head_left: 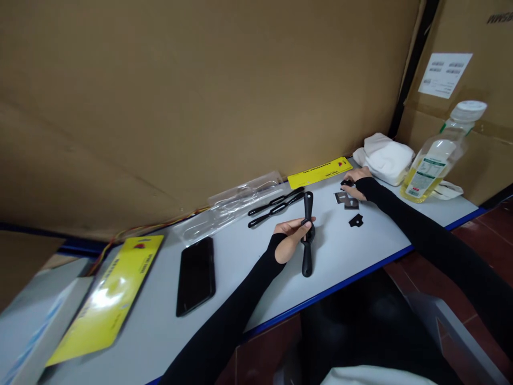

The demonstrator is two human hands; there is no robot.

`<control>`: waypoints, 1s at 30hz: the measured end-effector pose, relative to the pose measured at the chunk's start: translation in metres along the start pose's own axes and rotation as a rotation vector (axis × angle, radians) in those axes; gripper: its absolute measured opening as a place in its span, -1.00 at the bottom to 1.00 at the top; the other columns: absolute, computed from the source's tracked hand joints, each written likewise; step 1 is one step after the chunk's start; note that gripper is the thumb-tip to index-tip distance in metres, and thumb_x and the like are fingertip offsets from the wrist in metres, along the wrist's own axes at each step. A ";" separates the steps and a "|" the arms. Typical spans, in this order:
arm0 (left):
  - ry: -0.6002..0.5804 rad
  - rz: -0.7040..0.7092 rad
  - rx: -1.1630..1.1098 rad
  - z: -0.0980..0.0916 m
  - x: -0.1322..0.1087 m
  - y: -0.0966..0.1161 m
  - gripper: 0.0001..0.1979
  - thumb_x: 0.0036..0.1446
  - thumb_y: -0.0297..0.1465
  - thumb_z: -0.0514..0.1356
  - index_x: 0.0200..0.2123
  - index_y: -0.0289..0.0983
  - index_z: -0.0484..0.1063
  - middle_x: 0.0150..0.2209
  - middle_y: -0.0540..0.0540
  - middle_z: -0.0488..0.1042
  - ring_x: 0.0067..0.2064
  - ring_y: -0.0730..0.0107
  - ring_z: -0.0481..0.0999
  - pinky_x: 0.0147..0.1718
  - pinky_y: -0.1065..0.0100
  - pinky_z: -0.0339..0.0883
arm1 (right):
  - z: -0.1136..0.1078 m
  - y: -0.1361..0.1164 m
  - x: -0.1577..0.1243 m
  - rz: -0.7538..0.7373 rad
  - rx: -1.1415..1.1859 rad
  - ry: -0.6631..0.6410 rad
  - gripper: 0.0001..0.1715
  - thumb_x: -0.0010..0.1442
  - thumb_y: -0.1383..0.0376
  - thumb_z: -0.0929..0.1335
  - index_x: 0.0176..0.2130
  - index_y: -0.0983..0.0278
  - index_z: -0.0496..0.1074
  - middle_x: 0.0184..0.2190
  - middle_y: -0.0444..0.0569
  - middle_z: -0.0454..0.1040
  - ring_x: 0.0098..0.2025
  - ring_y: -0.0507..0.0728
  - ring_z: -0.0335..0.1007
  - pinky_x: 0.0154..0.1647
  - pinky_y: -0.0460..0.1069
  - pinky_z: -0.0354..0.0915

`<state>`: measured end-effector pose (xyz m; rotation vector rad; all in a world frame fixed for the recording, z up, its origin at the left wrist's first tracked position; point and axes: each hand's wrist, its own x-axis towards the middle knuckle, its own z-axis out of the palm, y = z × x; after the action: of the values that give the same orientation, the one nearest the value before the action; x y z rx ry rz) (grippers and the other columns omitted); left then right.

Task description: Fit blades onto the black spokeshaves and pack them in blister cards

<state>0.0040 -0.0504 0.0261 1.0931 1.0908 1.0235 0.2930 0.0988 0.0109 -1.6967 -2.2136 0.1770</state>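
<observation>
My left hand (292,239) is wrapped round the middle of a black spokeshave (308,262), whose two handles point away from and toward me. To the right, my right hand (356,179) pinches a small black part (345,183), partly hidden by the fingers. Just below those fingers lie small dark plates (351,203) with light cut-out shapes. Nearer to me is a small black shaped piece (356,220), flat on the table. Two slim black two-handled bodies (276,208) with slotted middles rest behind my left hand.
Clear plastic packaging (236,206) lies along the cardboard wall, beside a yellow card (320,172). Another yellow card (108,299) and a black phone (196,275) are at left. A white cloth (385,156) and a bottle of yellow liquid (433,166) stand at right.
</observation>
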 end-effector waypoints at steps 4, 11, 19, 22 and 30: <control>0.018 -0.039 0.026 -0.002 0.003 0.001 -0.48 -0.13 -0.09 0.58 -0.20 -0.38 0.74 -0.55 -0.05 0.46 -0.54 0.47 0.36 -0.57 0.37 0.28 | -0.002 -0.004 -0.004 -0.038 -0.024 -0.031 -0.62 0.21 0.00 0.46 -0.11 0.21 0.59 -0.09 0.10 0.65 0.04 0.35 0.47 0.26 0.27 0.20; 0.078 -0.049 -0.085 -0.003 0.005 0.001 -0.41 -0.18 -0.07 0.60 -0.19 -0.39 0.72 -0.42 -0.15 0.60 -0.49 0.40 0.52 -0.51 0.34 0.49 | -0.009 -0.013 -0.012 -0.082 -0.014 -0.015 -0.26 0.12 -0.16 0.51 0.16 0.14 0.57 0.11 0.19 0.51 0.23 0.49 0.22 0.21 0.32 0.19; 0.167 -0.073 -0.073 0.002 0.006 -0.001 -0.31 -0.24 0.04 0.58 -0.19 -0.39 0.69 -0.33 -0.23 0.66 -0.43 0.25 0.62 -0.56 0.28 0.58 | -0.003 -0.018 -0.013 -0.147 0.045 -0.060 -0.61 0.05 -0.09 0.58 -0.18 0.03 0.71 -0.01 0.05 0.60 0.19 0.52 0.16 0.10 0.35 0.15; 0.157 -0.080 -0.102 -0.001 0.009 -0.004 -0.37 -0.22 0.01 0.58 -0.27 -0.42 0.66 -0.39 -0.22 0.64 -0.43 0.21 0.64 -0.59 0.32 0.55 | 0.003 -0.020 -0.013 -0.121 0.047 -0.043 -0.65 0.07 -0.04 0.58 -0.22 0.10 0.66 -0.04 0.05 0.60 0.18 0.49 0.18 0.08 0.31 0.14; 0.087 -0.120 -0.141 -0.008 0.011 -0.002 -0.54 -0.22 -0.36 0.57 -0.23 -0.46 0.63 -0.36 -0.24 0.64 -0.36 0.14 0.67 -0.46 0.22 0.63 | 0.001 -0.047 -0.019 -0.141 0.247 0.023 -0.71 0.15 0.15 0.53 -0.23 0.19 0.42 -0.15 0.01 0.63 0.05 0.33 0.44 0.11 0.23 0.19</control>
<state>-0.0017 -0.0385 0.0212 0.8668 1.1222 1.0440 0.2542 0.0683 0.0203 -1.4010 -2.1815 0.3768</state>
